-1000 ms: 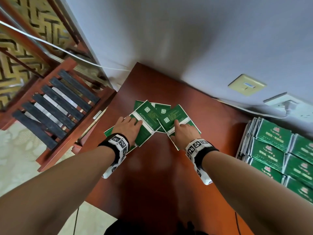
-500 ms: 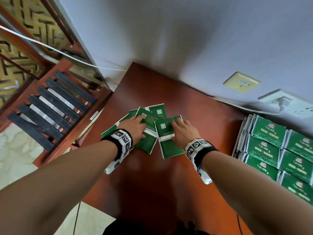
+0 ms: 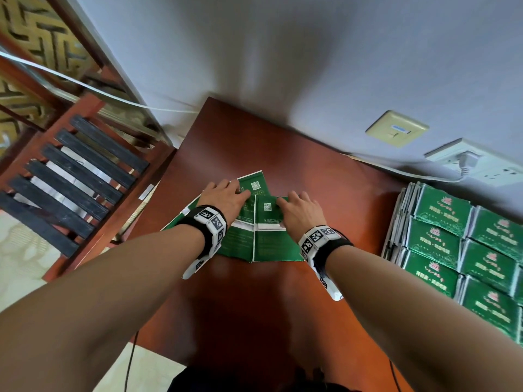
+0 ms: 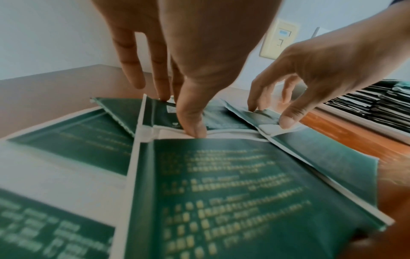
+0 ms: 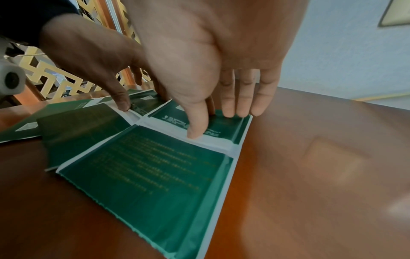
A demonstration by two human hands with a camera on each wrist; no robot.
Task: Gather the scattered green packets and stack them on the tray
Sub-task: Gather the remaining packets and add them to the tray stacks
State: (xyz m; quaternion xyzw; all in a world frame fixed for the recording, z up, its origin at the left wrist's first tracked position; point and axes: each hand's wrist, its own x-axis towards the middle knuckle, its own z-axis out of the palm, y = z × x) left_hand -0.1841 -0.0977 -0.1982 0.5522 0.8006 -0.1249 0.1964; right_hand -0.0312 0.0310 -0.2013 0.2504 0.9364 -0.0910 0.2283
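Since 1 s earlier, both hands had drawn the loose green packets [image 3: 267, 244] nearer to the person and closer together, so the fan that had spread across the counter [image 3: 325, 193] now lay as a tighter overlapping cluster with 2 packets side by side in front.

Left hand [image 3: 226, 198] rested on the left part of the cluster, fingers extended and pressing down, its thumb [image 4: 193, 128] on a white seam strip in the left wrist view. Right hand [image 3: 301, 212] lay on the right front packet [image 5: 155, 175], fingers straight and flat near the far edge, thumb [image 5: 196, 129] pressing the white band across it. Neither hand curled round anything; both were spread flat on the packets.

Loose packets lay printed side up, showing pale text and small square codes, on the red-brown counter near its left part. Well apart to the right, stacked green packets [image 3: 441, 241] stood in rows against the wall; whatever they sat on could not be made out. A beige wall plate [image 3: 396, 128] and a white power strip [image 3: 478, 162] sat behind them.
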